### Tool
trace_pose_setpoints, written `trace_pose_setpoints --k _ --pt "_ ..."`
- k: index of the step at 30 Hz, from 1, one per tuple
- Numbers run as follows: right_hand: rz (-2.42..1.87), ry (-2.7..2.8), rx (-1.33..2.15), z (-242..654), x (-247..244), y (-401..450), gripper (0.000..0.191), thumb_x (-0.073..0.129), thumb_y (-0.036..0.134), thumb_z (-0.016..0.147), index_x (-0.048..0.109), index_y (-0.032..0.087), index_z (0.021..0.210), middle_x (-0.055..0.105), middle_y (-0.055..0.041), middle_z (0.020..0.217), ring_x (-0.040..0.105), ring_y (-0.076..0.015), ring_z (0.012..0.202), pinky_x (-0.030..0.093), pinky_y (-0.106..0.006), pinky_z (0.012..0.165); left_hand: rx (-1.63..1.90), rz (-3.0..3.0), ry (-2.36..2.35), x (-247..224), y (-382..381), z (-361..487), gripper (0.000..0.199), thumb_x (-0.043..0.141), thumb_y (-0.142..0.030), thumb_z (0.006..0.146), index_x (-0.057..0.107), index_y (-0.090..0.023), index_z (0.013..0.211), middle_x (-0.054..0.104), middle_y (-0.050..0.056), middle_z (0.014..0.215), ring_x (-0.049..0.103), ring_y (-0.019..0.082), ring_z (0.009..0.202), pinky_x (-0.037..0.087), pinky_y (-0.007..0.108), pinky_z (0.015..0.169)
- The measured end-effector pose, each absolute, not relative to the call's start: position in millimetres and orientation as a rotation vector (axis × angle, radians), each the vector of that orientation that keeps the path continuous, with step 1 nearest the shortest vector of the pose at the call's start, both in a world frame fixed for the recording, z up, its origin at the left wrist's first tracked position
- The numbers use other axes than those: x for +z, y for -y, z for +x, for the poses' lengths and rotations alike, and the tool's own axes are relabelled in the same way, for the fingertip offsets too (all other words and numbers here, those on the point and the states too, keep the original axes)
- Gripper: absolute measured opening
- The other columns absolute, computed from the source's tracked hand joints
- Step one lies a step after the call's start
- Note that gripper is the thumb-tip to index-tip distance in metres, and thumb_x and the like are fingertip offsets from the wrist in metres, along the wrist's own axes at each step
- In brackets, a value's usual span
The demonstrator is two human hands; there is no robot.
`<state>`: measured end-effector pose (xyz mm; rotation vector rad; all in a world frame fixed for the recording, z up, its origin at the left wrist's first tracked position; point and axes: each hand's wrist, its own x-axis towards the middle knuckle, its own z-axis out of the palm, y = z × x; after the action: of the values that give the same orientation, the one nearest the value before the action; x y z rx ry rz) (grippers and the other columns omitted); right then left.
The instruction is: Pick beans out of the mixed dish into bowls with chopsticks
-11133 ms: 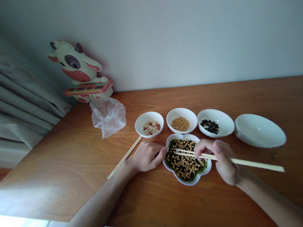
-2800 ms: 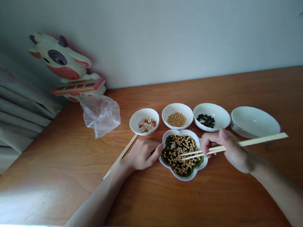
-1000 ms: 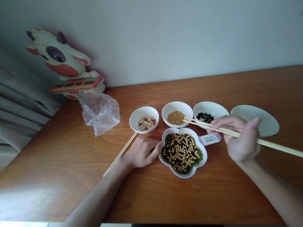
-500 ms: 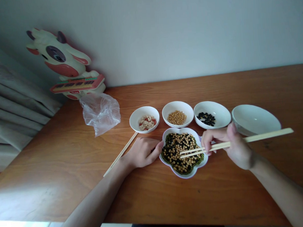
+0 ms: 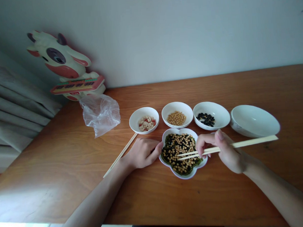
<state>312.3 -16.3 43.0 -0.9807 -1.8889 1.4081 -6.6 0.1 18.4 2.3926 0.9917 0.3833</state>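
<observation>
My right hand (image 5: 223,150) holds a pair of chopsticks (image 5: 254,142), their tips among the beans in the flower-shaped dish (image 5: 191,176). Yellow, black and green beans fill that dish. My left hand (image 5: 144,152) rests on the table with its thumb at the dish's left rim, fingers curled; what its fingers grip, if anything, is hidden. Behind stand a bowl of pale and reddish pieces (image 5: 133,120), a bowl of yellow beans (image 5: 166,111), a bowl with black beans (image 5: 222,115) and an empty bowl (image 5: 255,120) at the right.
Another pair of chopsticks (image 5: 120,155) lies left of the dish, partly under my left forearm. A crumpled clear plastic bag (image 5: 100,114) lies at the left, in front of a cow-shaped toy keyboard (image 5: 76,85). A curtain (image 5: 9,114) hangs at the far left.
My right hand and its chopsticks have moved left and slightly down, with the tips lower in the dish. My left hand keeps its place.
</observation>
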Motion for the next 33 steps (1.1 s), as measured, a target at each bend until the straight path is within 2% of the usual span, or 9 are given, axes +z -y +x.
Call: trace_pose_setpoints --k 15,22,27,30,33 --pt "-0.909 1.827 1.367 312 38 17 0.083 0.015 0.072 0.107 0.071 0.021 0.075 0.068 -0.0067 0.072 0.063 -0.02 0.064 0.048 -0.035 0.062 0.409 2.403 -0.988 19 0 -6 0.046 0.031 -0.034 0.113 0.048 -0.018 0.074 0.06 0.002 0.072 0.044 0.013 0.062 0.034 0.029 0.065" --pt "-0.774 1.409 1.208 320 45 14 0.084 0.022 0.074 0.106 0.08 0.022 0.073 0.069 -0.0091 0.068 0.064 -0.023 0.064 0.048 -0.037 0.059 0.408 2.411 -1.003 16 0 -7 0.048 0.03 -0.035 0.114 0.049 -0.018 0.074 0.062 0.003 0.073 0.045 0.013 0.062 0.034 0.03 0.066" --pt "-0.766 1.155 1.006 312 49 -4 0.077 0.029 0.07 0.107 0.079 0.023 0.072 0.07 -0.009 0.068 0.064 -0.0222 0.062 0.045 -0.036 0.057 0.396 2.426 -0.996 16 -1 -7 0.048 0.029 -0.035 0.114 0.048 -0.018 0.073 0.062 0.003 0.073 0.046 0.013 0.062 0.034 0.03 0.065" --pt "-0.848 1.138 1.047 304 47 -12 0.075 0.029 0.07 0.107 0.078 0.022 0.078 0.071 -0.0091 0.071 0.065 -0.0235 0.067 0.046 -0.037 0.063 0.39 2.418 -1.002 17 -2 -6 0.048 0.03 -0.036 0.114 0.048 -0.018 0.073 0.061 0.002 0.071 0.046 0.013 0.061 0.035 0.029 0.064" --pt "-0.877 1.195 1.112 303 46 -8 0.071 0.032 0.067 0.108 0.077 0.021 0.078 0.071 -0.0081 0.072 0.063 -0.0222 0.067 0.044 -0.035 0.062 0.382 2.405 -1.0 18 -1 -6 0.049 0.029 -0.036 0.114 0.047 -0.018 0.072 0.06 0.003 0.071 0.047 0.013 0.06 0.035 0.029 0.064"
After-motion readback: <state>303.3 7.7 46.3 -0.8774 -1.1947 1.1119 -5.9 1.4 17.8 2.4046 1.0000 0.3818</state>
